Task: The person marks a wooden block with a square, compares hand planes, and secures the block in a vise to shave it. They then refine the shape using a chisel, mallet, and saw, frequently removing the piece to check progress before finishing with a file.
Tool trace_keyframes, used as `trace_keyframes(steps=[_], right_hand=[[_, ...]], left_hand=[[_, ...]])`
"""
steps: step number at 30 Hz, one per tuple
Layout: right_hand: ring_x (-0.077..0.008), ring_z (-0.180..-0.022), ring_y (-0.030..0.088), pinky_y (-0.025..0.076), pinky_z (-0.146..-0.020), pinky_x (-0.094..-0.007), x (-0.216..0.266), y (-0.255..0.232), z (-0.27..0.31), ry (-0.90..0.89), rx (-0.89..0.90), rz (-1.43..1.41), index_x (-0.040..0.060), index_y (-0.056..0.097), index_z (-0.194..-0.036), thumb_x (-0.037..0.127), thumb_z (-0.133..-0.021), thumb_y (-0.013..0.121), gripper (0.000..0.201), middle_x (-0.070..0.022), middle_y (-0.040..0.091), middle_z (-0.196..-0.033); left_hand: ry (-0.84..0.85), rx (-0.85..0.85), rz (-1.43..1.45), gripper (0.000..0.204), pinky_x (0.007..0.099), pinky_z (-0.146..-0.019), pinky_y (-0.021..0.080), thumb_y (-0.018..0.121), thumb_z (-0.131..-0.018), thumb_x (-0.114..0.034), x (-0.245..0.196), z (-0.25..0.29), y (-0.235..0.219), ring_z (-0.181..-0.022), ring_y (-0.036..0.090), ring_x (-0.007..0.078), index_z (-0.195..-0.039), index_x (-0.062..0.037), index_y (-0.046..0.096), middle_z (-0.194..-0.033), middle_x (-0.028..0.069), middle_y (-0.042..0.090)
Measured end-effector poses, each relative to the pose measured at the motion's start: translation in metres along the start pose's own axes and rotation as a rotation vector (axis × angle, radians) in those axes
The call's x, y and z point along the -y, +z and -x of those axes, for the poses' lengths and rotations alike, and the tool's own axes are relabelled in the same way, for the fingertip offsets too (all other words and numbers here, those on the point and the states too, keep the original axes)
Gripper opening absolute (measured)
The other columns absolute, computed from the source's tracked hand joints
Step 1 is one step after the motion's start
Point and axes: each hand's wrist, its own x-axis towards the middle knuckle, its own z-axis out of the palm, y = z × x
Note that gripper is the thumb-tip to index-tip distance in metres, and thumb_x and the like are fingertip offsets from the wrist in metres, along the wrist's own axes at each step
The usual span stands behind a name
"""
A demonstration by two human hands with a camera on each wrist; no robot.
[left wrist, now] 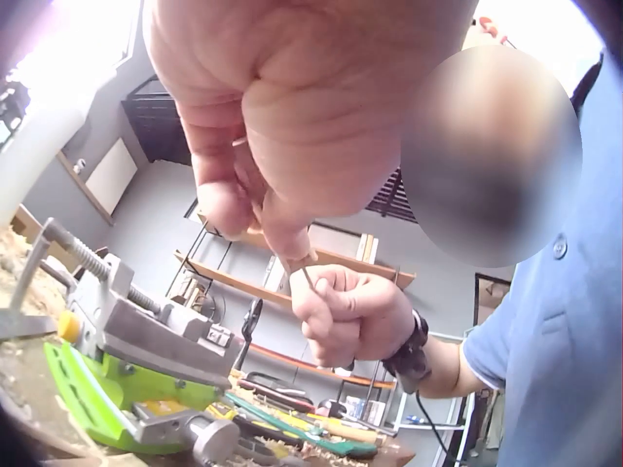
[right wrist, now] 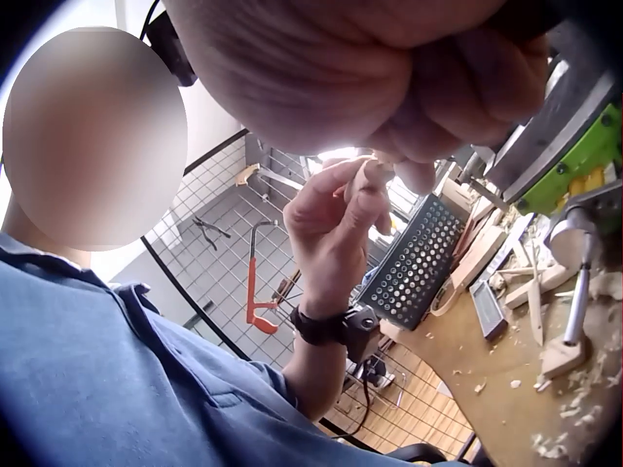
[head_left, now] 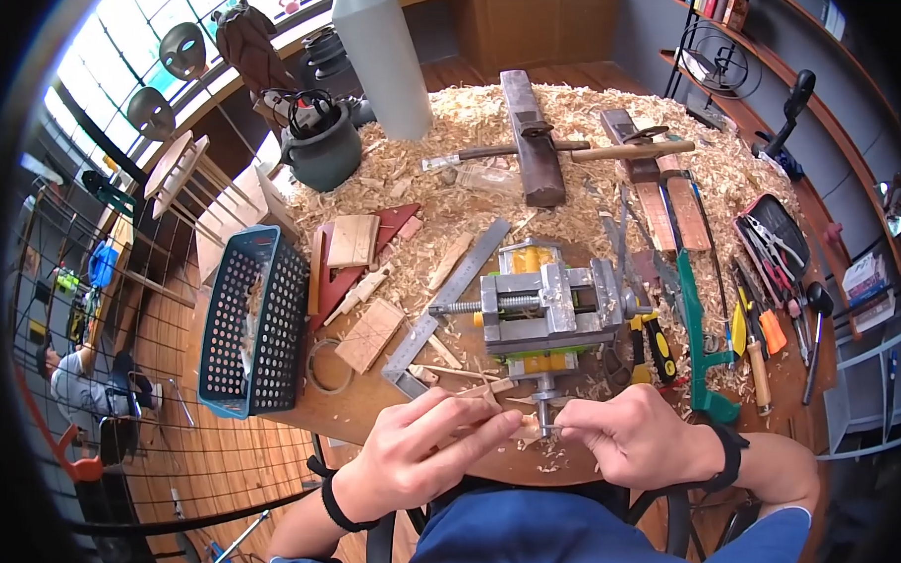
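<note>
In the head view, my left hand pinches a small pale wooden piece between thumb and fingers at the table's front edge. My right hand is close beside it with curled fingers. From the left wrist, a thin, narrow rod-like thing shows at the right hand's thumb and forefinger, its kind hidden by the fingers. The right wrist view shows the wooden piece at the left hand's fingertips. Just beyond both hands stands a metal bench vise with a green and yellow base.
A dark green perforated basket stands left, near wood blocks and a metal square. Wooden planes lie among shavings behind. A green-handled saw, chisels and pliers line the right side.
</note>
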Motion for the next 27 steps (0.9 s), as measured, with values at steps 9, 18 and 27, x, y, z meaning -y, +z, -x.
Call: trace_keyframes(steps=[9, 18, 27], right_hand=[[-0.0182, -0.053, 0.064, 0.046, -0.046, -0.0371, 0.007, 0.003, -0.003, -0.233, -0.101, 0.687, 0.0113, 0.07, -0.096, 0.014, -0.084, 0.072, 0.012, 0.0006, 0.054, -0.062], [-0.0199, -0.054, 0.066, 0.049, -0.047, -0.0371, 0.012, -0.004, -0.004, -0.229, -0.071, 0.593, 0.0124, 0.07, -0.098, 0.014, -0.084, 0.072, 0.014, -0.0004, 0.054, -0.062], [-0.0182, -0.055, 0.066, 0.048, -0.047, -0.0374, -0.004, 0.001, -0.001, -0.183, -0.085, 0.481, 0.0112, 0.071, -0.1, 0.015, -0.085, 0.072, 0.016, 0.0003, 0.054, -0.064]], left_hand=[[-0.453, 0.052, 0.299, 0.02, 0.0365, -0.061, 0.057, 0.079, -0.098, -0.009, -0.013, -0.006, 0.003, -0.071, 0.073, 0.0254, -0.117, -0.0025, 0.079, -0.088, 0.0097, 0.074], [-0.273, -0.03, 0.154, 0.026, 0.0316, -0.056, 0.055, 0.082, -0.092, -0.005, -0.013, -0.003, -0.007, -0.065, 0.069, 0.0194, -0.118, -0.003, 0.081, -0.084, 0.0084, 0.071], [-0.099, -0.175, 0.088, 0.033, 0.0336, -0.061, 0.056, 0.084, -0.09, -0.011, -0.001, -0.009, 0.002, -0.071, 0.07, 0.0216, -0.121, -0.0023, 0.08, -0.092, 0.01, 0.075]])
